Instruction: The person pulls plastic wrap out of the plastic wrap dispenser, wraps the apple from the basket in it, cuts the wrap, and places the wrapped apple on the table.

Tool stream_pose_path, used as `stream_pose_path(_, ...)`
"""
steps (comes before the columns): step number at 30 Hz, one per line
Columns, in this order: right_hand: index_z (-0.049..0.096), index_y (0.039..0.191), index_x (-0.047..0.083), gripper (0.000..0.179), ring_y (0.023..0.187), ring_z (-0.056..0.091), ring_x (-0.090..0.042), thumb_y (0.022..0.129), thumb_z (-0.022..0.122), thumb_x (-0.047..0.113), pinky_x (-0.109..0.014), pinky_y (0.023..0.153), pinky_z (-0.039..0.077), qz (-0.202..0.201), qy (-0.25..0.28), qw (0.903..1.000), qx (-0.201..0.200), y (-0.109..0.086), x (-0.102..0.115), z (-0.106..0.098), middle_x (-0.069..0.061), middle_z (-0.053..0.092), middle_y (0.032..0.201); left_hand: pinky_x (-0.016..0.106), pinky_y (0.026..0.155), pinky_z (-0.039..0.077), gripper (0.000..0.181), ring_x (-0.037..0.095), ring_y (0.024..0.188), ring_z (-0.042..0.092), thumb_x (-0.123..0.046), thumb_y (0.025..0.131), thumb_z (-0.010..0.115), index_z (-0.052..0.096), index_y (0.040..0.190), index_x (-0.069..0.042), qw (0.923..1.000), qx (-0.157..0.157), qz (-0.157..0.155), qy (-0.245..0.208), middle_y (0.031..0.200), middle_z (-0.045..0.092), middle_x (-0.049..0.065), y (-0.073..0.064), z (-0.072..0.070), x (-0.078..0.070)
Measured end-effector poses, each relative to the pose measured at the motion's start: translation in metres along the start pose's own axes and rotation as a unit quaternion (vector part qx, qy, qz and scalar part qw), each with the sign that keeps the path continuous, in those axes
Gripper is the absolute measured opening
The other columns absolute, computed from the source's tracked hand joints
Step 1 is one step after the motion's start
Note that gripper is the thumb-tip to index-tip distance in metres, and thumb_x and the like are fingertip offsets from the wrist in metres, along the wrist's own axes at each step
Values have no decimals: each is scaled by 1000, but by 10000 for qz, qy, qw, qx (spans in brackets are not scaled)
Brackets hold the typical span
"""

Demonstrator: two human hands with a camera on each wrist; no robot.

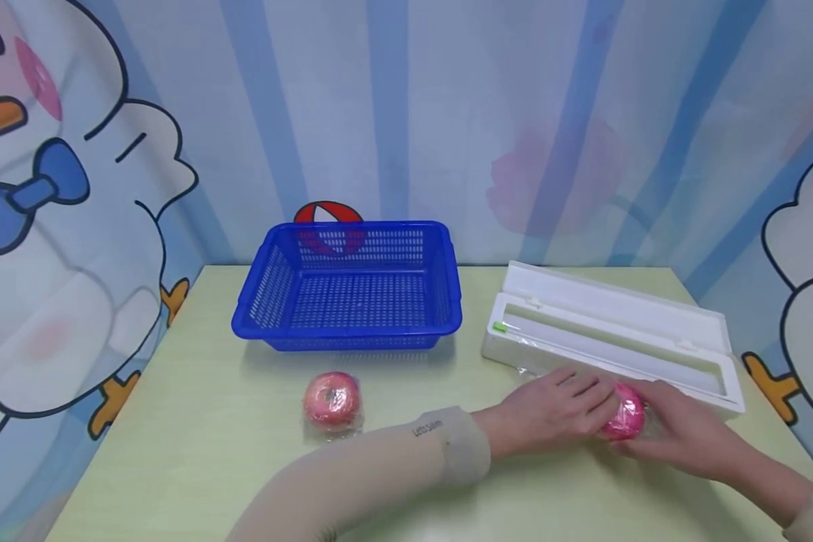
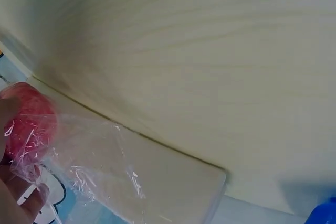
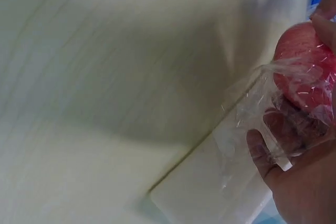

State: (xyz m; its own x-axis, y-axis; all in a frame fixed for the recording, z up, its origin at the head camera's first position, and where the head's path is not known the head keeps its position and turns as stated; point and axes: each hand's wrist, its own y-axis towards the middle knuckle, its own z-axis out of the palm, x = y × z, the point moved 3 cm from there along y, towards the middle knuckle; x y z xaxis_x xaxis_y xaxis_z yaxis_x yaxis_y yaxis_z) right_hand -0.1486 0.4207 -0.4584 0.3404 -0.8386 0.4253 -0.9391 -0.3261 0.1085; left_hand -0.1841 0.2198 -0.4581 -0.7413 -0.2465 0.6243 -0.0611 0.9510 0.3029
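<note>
A red apple (image 1: 626, 412) in clear plastic film (image 3: 236, 124) is between my two hands, over the near side of the long white film box (image 1: 650, 369). My left hand (image 1: 562, 410) grips the apple from the left, fingers curled over it. On the other side, my right hand (image 1: 694, 436) curves around it with the film gathered at its thumb and fingers. In the left wrist view, loose film trails off the apple across the box. A second apple (image 1: 332, 401), wrapped in film, sits on the table to the left.
A blue slotted basket (image 1: 345, 339) stands at the back of the pale table (image 1: 196, 452). The box lid (image 1: 610, 301) is raised at the rear, and a small green cutter (image 1: 500, 327) sits at the box's left end. A printed cartoon curtain (image 1: 447, 113) hangs behind.
</note>
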Motion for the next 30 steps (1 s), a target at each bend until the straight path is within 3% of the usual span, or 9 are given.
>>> stream_pose_path(6, 66, 140, 8, 89, 107, 65, -25, 70, 99, 53, -54, 89, 62, 234, -618, 9975, -237, -7, -5, 11, -8, 66, 124, 31, 113, 49, 42, 15, 134, 59, -16, 116, 32, 57, 150, -18, 9999, -21, 100, 55, 152, 58, 1, 0, 7, -7)
stream_pose_path(13, 64, 138, 1, 93, 104, 66, -32, 64, 103, 40, -58, 90, 60, -168, -1203, 9897, -761, -10, -7, 22, -14, 66, 121, 29, 114, 47, 38, 15, 135, 58, -17, 115, 39, 62, 145, -21, 9993, -337, 51, -166, 151, 59, 0, -4, 15, -10)
stream_pose_path(17, 60, 142, 1, 98, 115, 64, -38, 63, 104, 38, -61, 96, 57, -296, -1303, 9872, -866, -12, -8, 25, -18, 65, 131, 30, 117, 45, 36, 14, 137, 57, -22, 115, 42, 63, 145, -21, 9975, -380, 0, -594, 151, 60, -2, -3, 17, -7)
stream_pose_path(21, 56, 146, 1, 102, 123, 61, -41, 65, 104, 38, -64, 100, 53, -255, -1303, 9884, -742, -13, -9, 24, -20, 63, 139, 27, 119, 41, 38, 13, 141, 54, -38, 114, 50, 61, 147, -23, 9904, -112, -184, -1367, 153, 57, -2, -2, 17, 0)
stream_pose_path(25, 53, 149, 2, 102, 124, 62, -43, 66, 104, 34, -64, 100, 53, -287, -1237, 9893, -718, -18, -10, 22, -21, 63, 140, 27, 121, 37, 48, 13, 147, 49, -49, 110, 57, 56, 151, -24, 9738, 299, -442, -2210, 160, 51, -3, -2, 19, 5)
stream_pose_path(30, 50, 152, 6, 104, 125, 61, -46, 66, 104, 29, -66, 100, 53, -246, -1277, 9898, -578, -23, -12, 18, -22, 61, 143, 27, 121, 38, 53, 12, 149, 46, -51, 108, 59, 52, 154, -26, 9652, 670, -573, -2461, 161, 49, -6, -6, 25, 12)
